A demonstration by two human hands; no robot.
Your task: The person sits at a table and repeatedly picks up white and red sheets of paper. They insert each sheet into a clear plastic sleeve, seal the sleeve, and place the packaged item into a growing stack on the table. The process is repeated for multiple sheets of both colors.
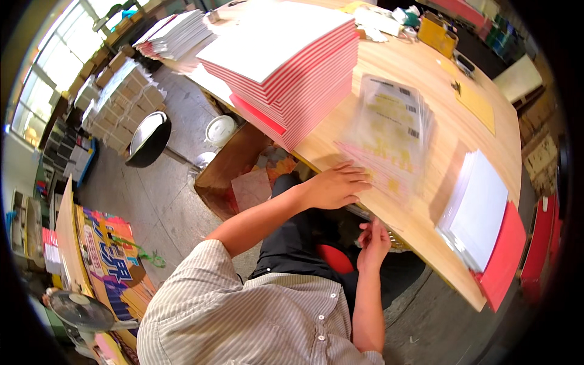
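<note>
My left hand (337, 184) rests palm down at the table's near edge, fingers stretched out. It lies beside a fanned pile of clear printed plastic bags (389, 131) with yellow print and barcodes. Just below the edge, my right hand (374, 242) is raised with its fingers curled in. Whatever its fingertips may hold is too small to tell. Beyond the left hand stands a tall stack of white sheets or booklets with red-striped edges (292, 79). To the right is a smaller white stack (477, 210), part of it over a red cover or folder (504, 255).
An open cardboard box (213, 182) with paper scraps stands under the table's left side. A yellow clipboard (474, 106) and a yellow box (437, 35) lie farther back. On the floor to the left are a round stool (149, 137), tied bundles (125, 100) and a fan (80, 310).
</note>
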